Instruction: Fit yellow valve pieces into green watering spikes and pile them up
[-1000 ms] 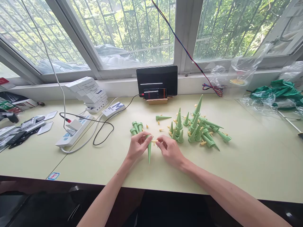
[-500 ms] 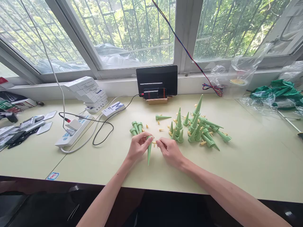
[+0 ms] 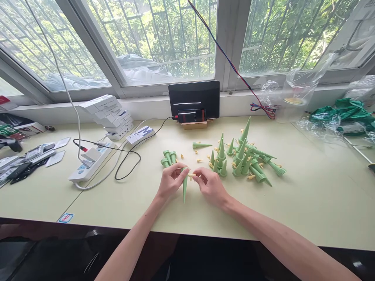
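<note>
My left hand (image 3: 172,180) is closed around the top of a green plastic plant watering spike (image 3: 184,188), whose tip points down. Close beside it, my right hand (image 3: 211,185) pinches a small yellow valve (image 3: 191,175) at the spike's side. Whether the valve is seated in the spike is hard to see. Just beyond my left hand stand several green spikes (image 3: 166,156) with their wide ends up. A few loose yellow valves (image 3: 199,160) and one lying green spike (image 3: 202,145) are past my hands. To the right is a pile of green spikes with yellow valves (image 3: 240,156).
A phone (image 3: 191,115) leans against a black tablet (image 3: 193,95) by the window. On the left are a power strip (image 3: 88,166), a black cable (image 3: 129,150), a white box (image 3: 140,134) and stacked white boxes (image 3: 108,113). Plastic wrapping (image 3: 325,123) lies at the far right.
The fingers of my right hand have shifted slightly at the yellow valve. The spike in my left hand has tilted a little, its tip moving slightly right.
</note>
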Demonstrator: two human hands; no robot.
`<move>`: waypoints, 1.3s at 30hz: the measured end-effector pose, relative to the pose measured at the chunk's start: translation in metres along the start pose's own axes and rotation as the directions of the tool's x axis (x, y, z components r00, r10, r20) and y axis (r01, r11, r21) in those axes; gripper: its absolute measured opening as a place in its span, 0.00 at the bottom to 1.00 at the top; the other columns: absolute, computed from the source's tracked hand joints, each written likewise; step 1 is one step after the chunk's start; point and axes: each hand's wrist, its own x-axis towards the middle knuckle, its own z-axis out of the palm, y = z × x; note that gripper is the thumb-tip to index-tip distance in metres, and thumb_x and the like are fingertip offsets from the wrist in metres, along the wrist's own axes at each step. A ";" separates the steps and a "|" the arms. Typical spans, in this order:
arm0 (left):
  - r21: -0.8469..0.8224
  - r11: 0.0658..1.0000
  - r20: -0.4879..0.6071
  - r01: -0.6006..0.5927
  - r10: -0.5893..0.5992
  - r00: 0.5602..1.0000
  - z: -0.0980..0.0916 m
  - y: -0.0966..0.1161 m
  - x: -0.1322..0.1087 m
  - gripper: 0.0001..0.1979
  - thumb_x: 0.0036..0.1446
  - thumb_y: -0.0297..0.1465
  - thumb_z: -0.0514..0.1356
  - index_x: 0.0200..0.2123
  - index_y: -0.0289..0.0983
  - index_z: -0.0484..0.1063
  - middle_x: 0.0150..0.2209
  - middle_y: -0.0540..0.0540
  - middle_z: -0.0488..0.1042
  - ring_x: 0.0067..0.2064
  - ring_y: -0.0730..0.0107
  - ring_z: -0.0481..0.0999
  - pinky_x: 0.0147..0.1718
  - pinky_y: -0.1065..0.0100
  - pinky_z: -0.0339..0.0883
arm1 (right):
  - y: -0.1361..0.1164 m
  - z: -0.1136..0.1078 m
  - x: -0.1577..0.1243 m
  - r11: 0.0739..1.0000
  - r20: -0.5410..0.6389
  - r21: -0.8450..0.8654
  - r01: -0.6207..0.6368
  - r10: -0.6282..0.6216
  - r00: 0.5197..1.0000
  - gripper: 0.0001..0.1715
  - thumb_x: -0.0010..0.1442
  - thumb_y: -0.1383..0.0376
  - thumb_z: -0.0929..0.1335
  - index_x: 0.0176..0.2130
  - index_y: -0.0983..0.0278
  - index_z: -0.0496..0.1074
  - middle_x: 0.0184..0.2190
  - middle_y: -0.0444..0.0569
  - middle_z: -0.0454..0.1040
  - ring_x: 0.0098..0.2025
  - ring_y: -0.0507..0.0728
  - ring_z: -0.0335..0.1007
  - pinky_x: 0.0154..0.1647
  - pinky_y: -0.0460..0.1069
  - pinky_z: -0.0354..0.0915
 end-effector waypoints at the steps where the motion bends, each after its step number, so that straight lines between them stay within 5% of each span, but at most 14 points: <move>1: 0.002 1.000 0.004 -0.004 0.004 1.000 0.000 0.000 0.000 0.08 0.60 0.35 0.62 0.34 0.35 0.74 0.23 0.52 0.66 0.19 0.81 0.59 0.17 0.75 0.55 | 0.000 0.000 0.000 1.000 0.005 0.000 0.000 0.000 1.000 0.06 0.65 0.65 0.65 0.38 0.63 0.71 0.29 0.46 0.72 0.26 0.52 0.62 0.28 0.47 0.60; 7: 0.043 0.998 0.019 -0.044 0.043 0.999 -0.001 -0.002 -0.002 0.08 0.60 0.35 0.61 0.35 0.35 0.74 0.30 0.48 0.72 0.21 0.80 0.62 0.19 0.74 0.57 | 0.002 0.000 -0.001 1.000 0.037 -0.008 0.001 -0.001 0.999 0.09 0.66 0.65 0.63 0.34 0.63 0.68 0.25 0.43 0.67 0.25 0.51 0.58 0.27 0.47 0.57; 27: 0.054 0.997 0.023 -0.046 0.045 0.999 0.001 0.000 -0.003 0.09 0.61 0.35 0.61 0.34 0.35 0.74 0.31 0.47 0.72 0.24 0.79 0.62 0.19 0.74 0.56 | 0.005 0.000 -0.001 0.999 0.066 -0.029 -0.029 0.031 0.997 0.20 0.70 0.60 0.59 0.27 0.63 0.64 0.20 0.41 0.64 0.22 0.50 0.57 0.26 0.47 0.55; 39: 0.042 0.999 -0.010 -0.003 0.004 1.000 0.001 -0.003 -0.001 0.10 0.59 0.37 0.62 0.34 0.36 0.74 0.24 0.50 0.69 0.20 0.79 0.61 0.18 0.74 0.56 | 0.001 0.000 -0.001 1.000 0.034 -0.012 -0.018 0.019 0.999 0.08 0.67 0.62 0.63 0.39 0.63 0.69 0.31 0.47 0.72 0.28 0.52 0.63 0.30 0.48 0.60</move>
